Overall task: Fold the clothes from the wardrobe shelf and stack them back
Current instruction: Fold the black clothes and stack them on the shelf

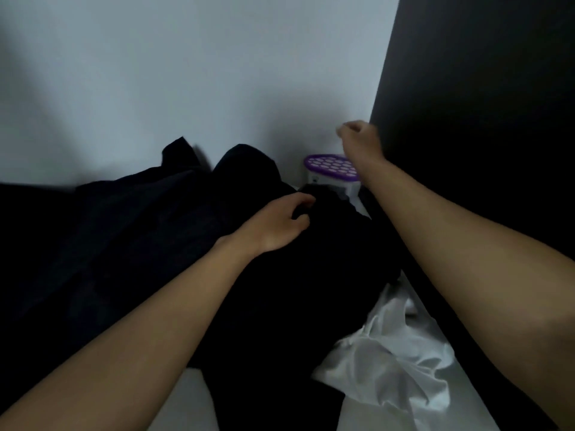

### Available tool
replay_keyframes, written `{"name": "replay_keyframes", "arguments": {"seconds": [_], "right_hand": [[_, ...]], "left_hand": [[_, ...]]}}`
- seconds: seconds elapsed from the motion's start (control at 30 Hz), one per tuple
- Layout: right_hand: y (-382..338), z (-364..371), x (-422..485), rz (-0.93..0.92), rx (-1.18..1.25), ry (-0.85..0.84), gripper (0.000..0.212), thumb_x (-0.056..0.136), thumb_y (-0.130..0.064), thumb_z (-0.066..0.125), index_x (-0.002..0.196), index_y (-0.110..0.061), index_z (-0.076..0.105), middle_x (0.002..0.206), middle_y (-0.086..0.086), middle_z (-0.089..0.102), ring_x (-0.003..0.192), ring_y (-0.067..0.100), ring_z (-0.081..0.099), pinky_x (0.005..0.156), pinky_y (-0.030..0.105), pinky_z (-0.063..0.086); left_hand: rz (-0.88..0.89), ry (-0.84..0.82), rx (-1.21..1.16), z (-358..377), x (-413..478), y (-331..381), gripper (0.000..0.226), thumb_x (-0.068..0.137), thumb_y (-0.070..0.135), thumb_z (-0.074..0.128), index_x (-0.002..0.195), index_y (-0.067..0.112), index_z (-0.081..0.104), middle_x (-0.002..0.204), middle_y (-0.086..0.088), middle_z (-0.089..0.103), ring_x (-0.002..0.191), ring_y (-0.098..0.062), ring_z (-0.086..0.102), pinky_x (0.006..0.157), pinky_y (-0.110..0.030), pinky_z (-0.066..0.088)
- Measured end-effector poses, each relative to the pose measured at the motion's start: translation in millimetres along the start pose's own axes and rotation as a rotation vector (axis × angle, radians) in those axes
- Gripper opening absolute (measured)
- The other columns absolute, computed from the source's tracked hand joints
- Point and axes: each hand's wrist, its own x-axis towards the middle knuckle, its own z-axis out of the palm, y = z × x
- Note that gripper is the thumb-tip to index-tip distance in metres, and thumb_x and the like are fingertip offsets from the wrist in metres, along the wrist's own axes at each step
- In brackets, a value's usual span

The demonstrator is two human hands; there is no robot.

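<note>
A heap of black clothes [133,231] fills the wardrobe shelf from the left to the middle. My left hand [277,222] lies on top of the heap, its fingers curled into a fold of the black fabric. My right hand [357,136] is raised above the back right corner, blurred, its fingers curled with nothing seen in them. A crumpled white garment [395,353] lies at the front right, partly under the black clothes.
A small container with a purple perforated lid [329,168] stands in the back right corner, below my right hand. The pale back wall [186,73] rises behind the heap. A dark side panel [482,119] closes the right side. A strip of white shelf [186,405] shows in front.
</note>
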Motion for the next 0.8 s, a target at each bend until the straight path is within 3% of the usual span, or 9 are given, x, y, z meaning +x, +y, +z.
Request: {"name": "replay_keyframes", "arguments": {"seconds": [0.07, 0.17, 0.27, 0.33, 0.43, 0.5, 0.6, 0.7, 0.8], "right_hand": [[-10, 13, -20, 0.040, 0.164, 0.037, 0.012, 0.090, -0.013, 0.056, 0.086, -0.017, 0.067, 0.082, 0.002, 0.064, 0.083, 0.018, 0.060, 0.071, 0.028, 0.047], [-25, 36, -74, -0.018, 0.244, -0.040, 0.016, 0.090, -0.010, 0.056, 0.096, -0.013, 0.070, 0.082, -0.002, 0.065, 0.079, 0.013, 0.061, 0.068, 0.019, 0.047], [-37, 53, -146, -0.187, 0.149, -0.141, 0.022, 0.088, -0.005, 0.055, 0.103, -0.010, 0.070, 0.095, 0.001, 0.069, 0.090, 0.011, 0.061, 0.078, 0.013, 0.046], [-39, 59, -198, -0.343, 0.027, -0.225, 0.025, 0.087, -0.005, 0.056, 0.109, -0.009, 0.069, 0.110, 0.005, 0.068, 0.102, 0.013, 0.060, 0.092, 0.017, 0.044], [-32, 73, -264, -0.536, -0.307, -0.315, 0.038, 0.087, -0.019, 0.060, 0.125, -0.014, 0.062, 0.137, 0.009, 0.055, 0.132, 0.026, 0.047, 0.114, 0.045, 0.034], [-28, 83, -302, -0.512, -0.547, -0.405, 0.054, 0.089, -0.035, 0.060, 0.141, -0.024, 0.048, 0.159, 0.010, 0.027, 0.147, 0.032, 0.021, 0.118, 0.062, 0.016], [-19, 93, -336, -0.438, -0.765, -0.530, 0.079, 0.088, -0.056, 0.059, 0.154, -0.033, 0.022, 0.166, 0.004, -0.003, 0.150, 0.036, 0.002, 0.115, 0.069, 0.008], [-11, 90, -350, -0.362, -0.929, -0.621, 0.095, 0.086, -0.064, 0.058, 0.158, -0.037, 0.002, 0.166, 0.002, -0.014, 0.151, 0.038, -0.003, 0.115, 0.069, 0.009], [-11, 84, -359, -0.306, -1.068, -0.648, 0.099, 0.086, -0.063, 0.059, 0.157, -0.038, -0.007, 0.166, 0.004, -0.013, 0.151, 0.038, 0.001, 0.115, 0.070, 0.012]], "left_hand": [[-0.006, 0.027, -0.037, -12, -23, 3, 0.044, 0.095, 0.010, 0.053, 0.138, 0.019, 0.053, 0.131, 0.004, 0.061, 0.122, -0.006, 0.053, 0.103, -0.020, 0.039], [-0.013, 0.087, 0.030, -34, -73, 11, 0.041, 0.094, 0.011, 0.053, 0.133, 0.023, 0.057, 0.123, 0.011, 0.062, 0.118, -0.005, 0.056, 0.102, -0.021, 0.043], [-0.003, 0.159, 0.250, -64, -130, 20, 0.035, 0.092, 0.014, 0.055, 0.125, 0.024, 0.061, 0.122, 0.009, 0.064, 0.116, -0.009, 0.058, 0.101, -0.025, 0.045], [-0.056, 0.209, 0.436, -84, -171, 24, 0.030, 0.089, 0.018, 0.054, 0.118, 0.025, 0.064, 0.120, 0.006, 0.066, 0.113, -0.016, 0.060, 0.100, -0.036, 0.047], [-0.294, 0.191, 0.682, -112, -237, 24, 0.024, 0.090, 0.024, 0.051, 0.109, 0.023, 0.065, 0.114, 0.001, 0.066, 0.105, -0.024, 0.061, 0.091, -0.039, 0.050], [-0.463, 0.088, 0.836, -125, -283, 22, 0.019, 0.091, 0.026, 0.049, 0.101, 0.018, 0.062, 0.103, -0.003, 0.065, 0.090, -0.027, 0.060, 0.079, -0.036, 0.046], [-0.593, -0.043, 1.045, -130, -342, 17, 0.010, 0.091, 0.028, 0.049, 0.087, 0.019, 0.053, 0.082, 0.001, 0.055, 0.070, -0.020, 0.051, 0.073, -0.034, 0.037], [-0.600, -0.118, 1.250, -128, -383, 9, 0.013, 0.092, 0.030, 0.047, 0.087, 0.021, 0.055, 0.082, 0.002, 0.057, 0.075, -0.020, 0.054, 0.069, -0.033, 0.036], [-0.429, -0.115, 1.462, -127, -401, -5, 0.018, 0.093, 0.027, 0.047, 0.080, 0.022, 0.058, 0.072, 0.003, 0.056, 0.071, -0.018, 0.055, 0.061, -0.031, 0.030]]}}
